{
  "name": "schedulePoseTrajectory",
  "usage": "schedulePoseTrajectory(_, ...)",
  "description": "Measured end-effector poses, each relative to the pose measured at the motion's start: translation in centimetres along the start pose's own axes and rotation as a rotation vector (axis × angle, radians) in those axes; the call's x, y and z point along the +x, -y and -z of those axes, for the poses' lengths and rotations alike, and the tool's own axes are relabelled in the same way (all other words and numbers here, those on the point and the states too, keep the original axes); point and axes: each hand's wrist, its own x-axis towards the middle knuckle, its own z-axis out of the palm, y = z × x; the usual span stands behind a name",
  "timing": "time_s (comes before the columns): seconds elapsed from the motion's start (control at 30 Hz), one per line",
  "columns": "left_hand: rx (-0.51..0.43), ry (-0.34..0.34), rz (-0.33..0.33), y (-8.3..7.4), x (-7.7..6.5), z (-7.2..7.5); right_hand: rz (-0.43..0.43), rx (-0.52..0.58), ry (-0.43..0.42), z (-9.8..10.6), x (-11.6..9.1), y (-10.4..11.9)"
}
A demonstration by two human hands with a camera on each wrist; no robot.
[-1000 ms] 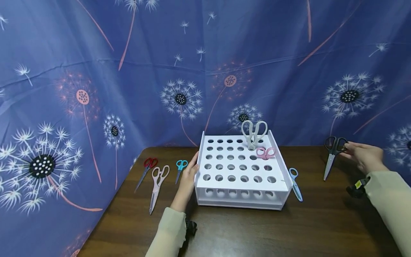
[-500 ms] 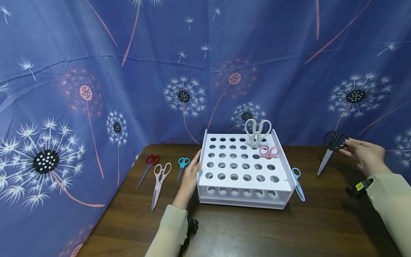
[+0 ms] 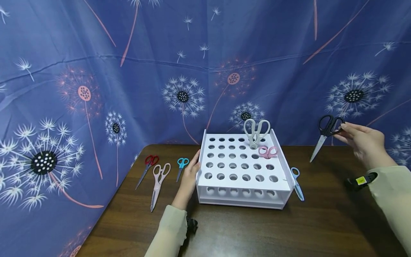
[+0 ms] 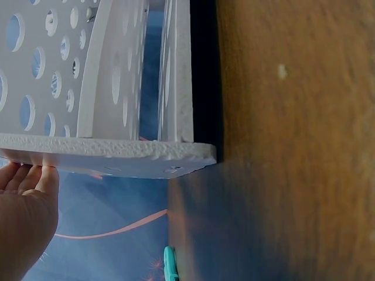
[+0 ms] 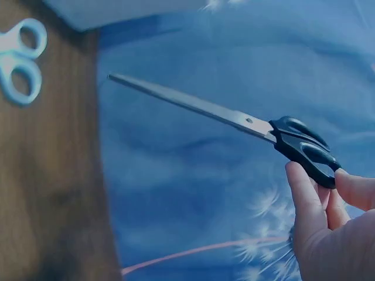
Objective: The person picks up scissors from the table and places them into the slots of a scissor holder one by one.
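blue dandelion-print cloth (image 3: 144,96) hangs behind wooden table (image 3: 250,232).

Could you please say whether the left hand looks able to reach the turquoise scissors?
Probably yes: the turquoise scissors lie just beside the left hand with nothing visible between, though it touches the white rack.

Head view forward and down, close wrist views, shared blue backdrop (image 3: 205,71)

Black-handled scissors (image 5: 258,124), white rack (image 3: 237,183), blue cloth (image 3: 144,107) with white and coral dandelions (image 3: 44,162), brown table (image 3: 244,228), apparently grained.
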Motion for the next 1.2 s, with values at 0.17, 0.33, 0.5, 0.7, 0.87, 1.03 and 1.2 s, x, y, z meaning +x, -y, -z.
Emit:
schedulePoseTrajectory(0.17, -0.003, 0.006, -0.002, 0.1, 0.0, 0.1, 0.024, 0.082, 0.033, -1.3, -0.6, 1.3)
schedulePoseTrajectory(0.33, -0.005, 0.008, -0.017, 0.2, 0.2, 0.1, 0.033, 0.161, 0.048, -2.6, -1.4, 2.1)
schedulePoseTrajectory(0.5, -0.007, 0.009, -0.013, 0.2, 0.1, 0.0, 0.045, 0.217, 0.072, -3.8, -2.5, 2.9)
schedulePoseTrajectory(0.7, 0.004, 0.001, 0.003, 0.3, 0.1, 0.1, 0.095, 0.228, 0.082, -5.1, -3.5, 3.8)
schedulePoseTrajectory(0.87, 0.015, -0.007, 0.006, 0.3, 0.1, 0.1, 0.152, 0.318, 0.162, -5.8, -4.4, 4.3)
schedulePoseTrajectory(1.03, 0.001, -0.007, 0.018, 0.3, 0.0, 0.1, 0.174, 0.331, 0.186, -6.4, -5.2, 4.6)
schedulePoseTrajectory(1.2, -0.012, 0.0, 0.005, 0.3, 0.0, 0.1, 0.198, 0.354, 0.191, -6.8, -5.7, 4.8)
